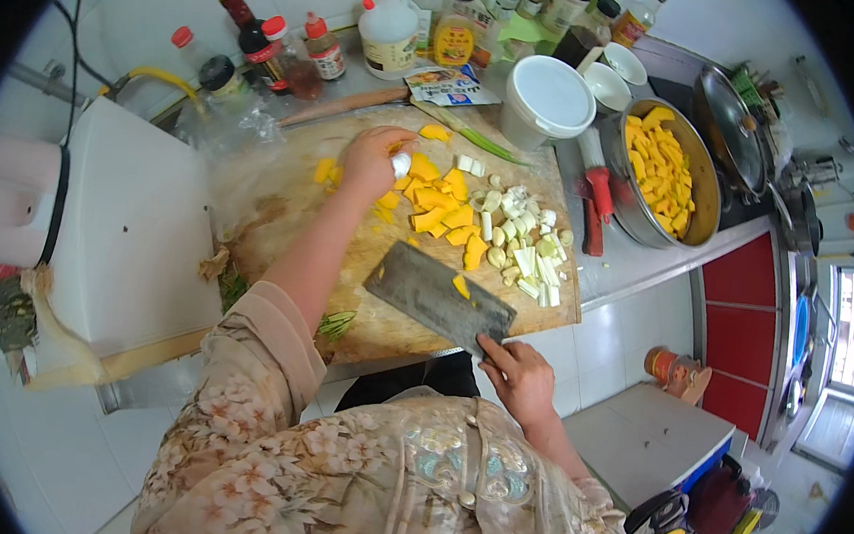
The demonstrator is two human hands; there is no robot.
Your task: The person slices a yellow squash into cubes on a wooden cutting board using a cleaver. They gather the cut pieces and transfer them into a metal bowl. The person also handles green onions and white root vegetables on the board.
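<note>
My right hand (522, 380) grips the handle end of a cleaver (432, 297). Its broad dark blade lies over the front of the wooden cutting board (281, 203), with a bit of yellow squash (461, 285) on it. Farther back, my left hand (371, 159) has a small white piece (401, 164) at its fingertips; I cannot tell exactly what it is. Beside that hand is a pile of cut yellow squash (435, 207), probably pumpkin. Cut white scallion pieces and cloves, probably garlic (524, 233), are heaped to its right. A green stalk (486, 142) lies along the board's back.
A steel pot (697, 130) of cut squash stands at right, near a red-handled brush (597, 182). Behind the board are a lidded white tub (549, 100), a seasoning packet (452, 86) and several bottles (389, 34). Green trimmings (337, 325) lie near the front edge.
</note>
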